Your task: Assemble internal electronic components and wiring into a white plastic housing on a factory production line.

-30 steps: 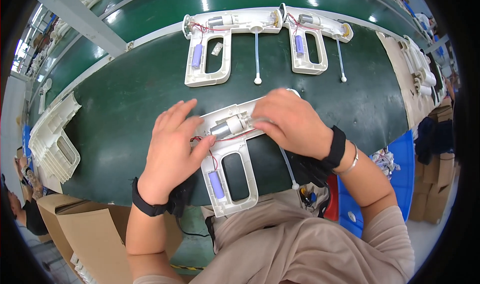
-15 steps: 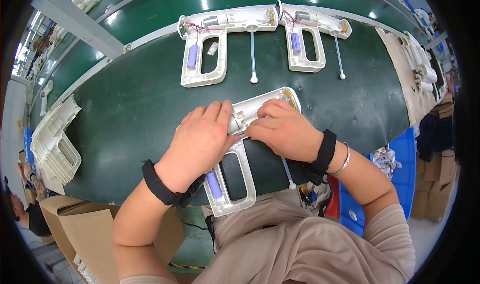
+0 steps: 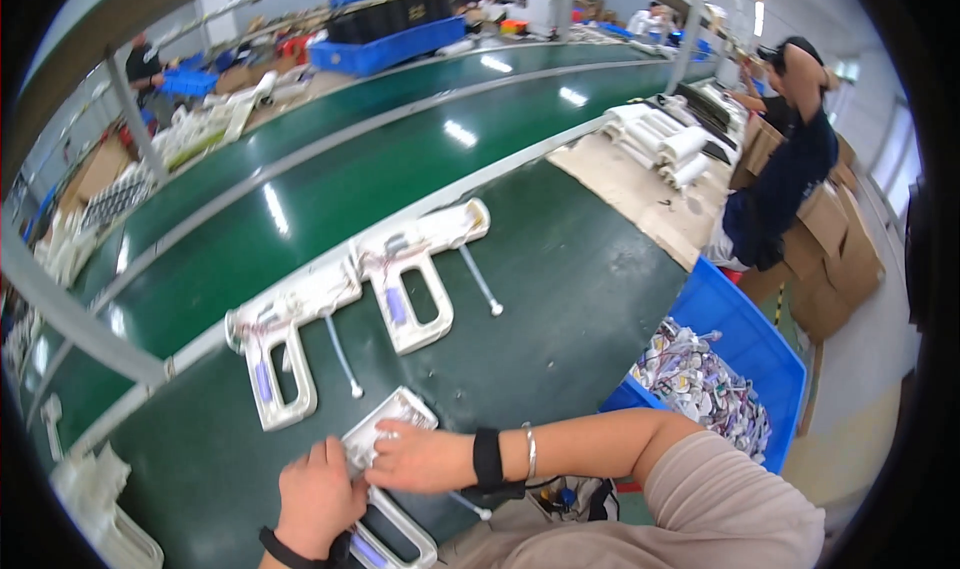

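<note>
A white plastic housing half with a loop handle [image 3: 410,529] lies on the green bench in front of me, tilted in view. My left hand [image 3: 320,494] is closed around the left part of its body, thumb inward. The bent fingers of my right hand [image 3: 420,457] press together inside the body; what they pinch is hidden. A purple battery [image 3: 368,552] sits in the handle. From the body's right side a thin clear tube with a white end [image 3: 472,507] sticks out. Two similar housings, a left one [image 3: 306,394] and a right one [image 3: 440,319], lie beyond, with wires, batteries and tubes.
A blue bin [image 3: 760,344] full of small wired parts stands to the right. White housings [image 3: 655,139] are stacked on cardboard at the far right, near a person in dark clothes [image 3: 795,169]. Empty-looking shells [image 3: 100,499] lie at the left. A green conveyor [image 3: 350,199] runs behind.
My view has swung up and to the right, bringing the conveyor, the full bin and a person into sight. Both hands stay at the same housing, which now appears lower left.
</note>
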Available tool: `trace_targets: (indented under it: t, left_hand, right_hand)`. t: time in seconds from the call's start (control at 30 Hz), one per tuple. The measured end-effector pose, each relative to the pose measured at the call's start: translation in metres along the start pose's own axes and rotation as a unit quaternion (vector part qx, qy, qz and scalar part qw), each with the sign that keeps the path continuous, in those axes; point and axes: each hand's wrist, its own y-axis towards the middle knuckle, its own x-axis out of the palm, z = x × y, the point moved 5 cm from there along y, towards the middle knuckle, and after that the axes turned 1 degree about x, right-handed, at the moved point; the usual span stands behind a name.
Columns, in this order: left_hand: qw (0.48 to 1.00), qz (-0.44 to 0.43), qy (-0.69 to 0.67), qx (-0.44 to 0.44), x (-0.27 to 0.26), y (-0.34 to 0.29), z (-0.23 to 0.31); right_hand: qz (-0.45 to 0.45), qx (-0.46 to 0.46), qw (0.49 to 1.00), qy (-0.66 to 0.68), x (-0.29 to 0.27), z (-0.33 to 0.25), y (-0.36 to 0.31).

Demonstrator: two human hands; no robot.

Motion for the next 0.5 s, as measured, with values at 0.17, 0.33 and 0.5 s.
trace_targets:
  t: [0.17, 0.33, 0.5]
  left_hand:
    - [0.997, -0.079, 0.011, 0.005, 0.0, 0.023, 0.001]
    - [0.995, -0.095, 0.039, -0.012, 0.001, 0.019, -0.002]
    - [0.997, 0.081, -0.021, 0.0, -0.022, -0.019, 0.009]
  right_hand:
    - [0.021, 0.007, 0.999, -0.042, -0.001, -0.002, -0.005]
    - [0.021, -0.022, 0.998, -0.05, -0.006, -0.011, -0.001]
    - [0.008, 0.083, 0.996, -0.021, -0.009, -0.005, -0.008]
